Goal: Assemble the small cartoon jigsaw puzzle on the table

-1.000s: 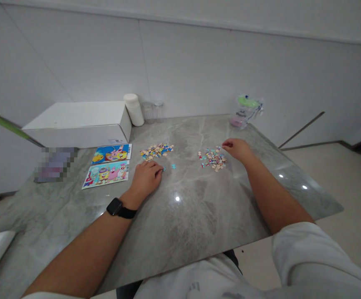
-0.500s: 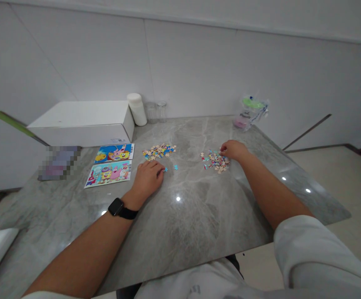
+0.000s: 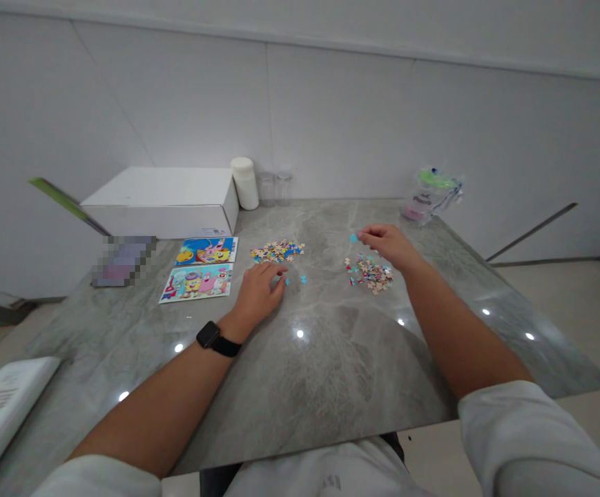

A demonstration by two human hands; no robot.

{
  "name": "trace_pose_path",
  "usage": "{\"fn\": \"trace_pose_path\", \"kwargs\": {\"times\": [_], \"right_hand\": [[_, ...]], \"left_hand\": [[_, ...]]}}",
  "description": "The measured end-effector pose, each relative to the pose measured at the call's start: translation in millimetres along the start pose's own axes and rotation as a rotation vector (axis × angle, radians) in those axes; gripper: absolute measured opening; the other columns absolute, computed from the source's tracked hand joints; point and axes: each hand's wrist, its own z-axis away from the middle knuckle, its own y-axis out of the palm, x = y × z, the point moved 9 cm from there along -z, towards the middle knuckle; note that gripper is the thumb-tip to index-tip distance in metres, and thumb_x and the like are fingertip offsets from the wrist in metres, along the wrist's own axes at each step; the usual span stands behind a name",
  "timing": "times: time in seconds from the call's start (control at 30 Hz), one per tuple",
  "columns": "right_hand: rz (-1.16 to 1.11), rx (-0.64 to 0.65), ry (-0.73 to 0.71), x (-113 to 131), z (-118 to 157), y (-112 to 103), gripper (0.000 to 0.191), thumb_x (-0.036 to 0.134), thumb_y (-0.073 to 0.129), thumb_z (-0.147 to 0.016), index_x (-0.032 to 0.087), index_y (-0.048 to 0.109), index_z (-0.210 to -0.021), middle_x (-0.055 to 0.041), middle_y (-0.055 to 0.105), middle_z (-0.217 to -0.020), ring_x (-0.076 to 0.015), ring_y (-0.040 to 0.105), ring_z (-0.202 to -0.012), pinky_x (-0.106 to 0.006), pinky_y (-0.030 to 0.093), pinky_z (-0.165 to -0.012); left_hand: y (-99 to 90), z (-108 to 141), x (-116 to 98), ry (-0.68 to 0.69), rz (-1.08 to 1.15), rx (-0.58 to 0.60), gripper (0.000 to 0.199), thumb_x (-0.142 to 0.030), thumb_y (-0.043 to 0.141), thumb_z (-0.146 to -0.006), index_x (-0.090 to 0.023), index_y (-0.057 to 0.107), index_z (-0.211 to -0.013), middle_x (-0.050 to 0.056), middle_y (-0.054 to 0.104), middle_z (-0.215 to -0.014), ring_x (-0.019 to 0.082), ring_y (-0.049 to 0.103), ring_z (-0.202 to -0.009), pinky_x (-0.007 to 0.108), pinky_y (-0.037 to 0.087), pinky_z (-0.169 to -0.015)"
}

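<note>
My right hand (image 3: 386, 245) pinches a light blue puzzle piece (image 3: 353, 238) between thumb and fingertips, just above the right-hand pile of puzzle pieces (image 3: 375, 276). That pile mixes red, blue and bare tan-backed pieces. My left hand (image 3: 263, 290), with a black watch on its wrist, rests on the table with fingers apart. By its thumb lies a small blue puzzle piece (image 3: 287, 281), partly hidden, and another blue piece (image 3: 304, 279) sits a little to the right. Beyond the left fingers spreads a second pile of puzzle pieces (image 3: 279, 250), mostly yellow, blue and tan.
Two cartoon picture cards (image 3: 196, 283) lie left of my left hand. Behind them stand a white box (image 3: 159, 217), a white bottle (image 3: 245, 185) and two clear jars (image 3: 275, 190). A plastic bag (image 3: 431, 197) sits at the back right of the grey marbled table (image 3: 320, 386).
My right hand has lifted off the right pile and moved up and slightly left, now with a light blue piece showing. My left fingers have spread a little. The view has shifted.
</note>
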Motion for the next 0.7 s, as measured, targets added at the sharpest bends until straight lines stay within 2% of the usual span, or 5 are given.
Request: {"fn": "trace_pose_path", "kwargs": {"times": [0.13,0.23,0.33,0.43,0.7], "right_hand": [[-0.312,0.086,-0.036,44.5,17.2,62.6,0.039,0.060,0.077,-0.074,0.022,0.075,-0.081,0.0005,0.066,-0.074,-0.0143,0.054,-0.068,-0.028,0.046,-0.067],[-0.441,0.164,-0.024,58.3,32.0,111.8,0.040,0.061,0.079,-0.072,0.022,0.075,-0.080,0.0011,0.065,-0.072,-0.0148,0.055,-0.069,-0.029,0.045,-0.067],[-0.517,0.200,-0.021,60.6,45.1,144.3,0.040,0.061,0.080,-0.071,0.022,0.076,-0.081,0.0007,0.069,-0.076,-0.0159,0.058,-0.073,-0.030,0.047,-0.074],[-0.550,0.223,-0.009,58.4,54.5,158.4,0.042,0.062,0.080,-0.071,0.021,0.078,-0.083,-0.0002,0.072,-0.079,-0.0170,0.059,-0.076,-0.032,0.047,-0.077],[-0.505,0.274,0.010,54.1,66.4,163.5,0.048,0.066,0.079,-0.071,0.019,0.078,-0.081,-0.0013,0.069,-0.076,-0.0162,0.055,-0.071,-0.030,0.044,-0.069]], "left_hand": [[-4.8,-1.5,5.8,-0.023,0.107,-0.064,0.016,-0.029,0.058,-0.099,-0.021,0.070,-0.105,0.006,0.074,-0.102,0.022,0.066,-0.094,0.038,0.050,-0.091],[-7.6,-2.3,6.5,-0.036,0.188,-0.085,0.018,-0.033,0.056,-0.101,-0.021,0.069,-0.097,0.004,0.073,-0.095,0.020,0.063,-0.089,0.036,0.050,-0.088],[-6.6,-2.6,4.8,-0.063,0.246,-0.055,0.022,-0.035,0.056,-0.102,-0.021,0.068,-0.091,0.004,0.072,-0.091,0.019,0.063,-0.087,0.035,0.051,-0.087],[-4.5,-2.0,3.2,-0.086,0.289,-0.032,0.020,-0.035,0.060,-0.100,-0.020,0.070,-0.090,0.004,0.072,-0.090,0.019,0.064,-0.086,0.034,0.052,-0.086],[5.5,-0.4,9.6,-0.140,0.412,-0.022,0.016,-0.031,0.064,-0.095,-0.019,0.070,-0.086,0.002,0.069,-0.083,0.018,0.063,-0.083,0.031,0.051,-0.082]]}}
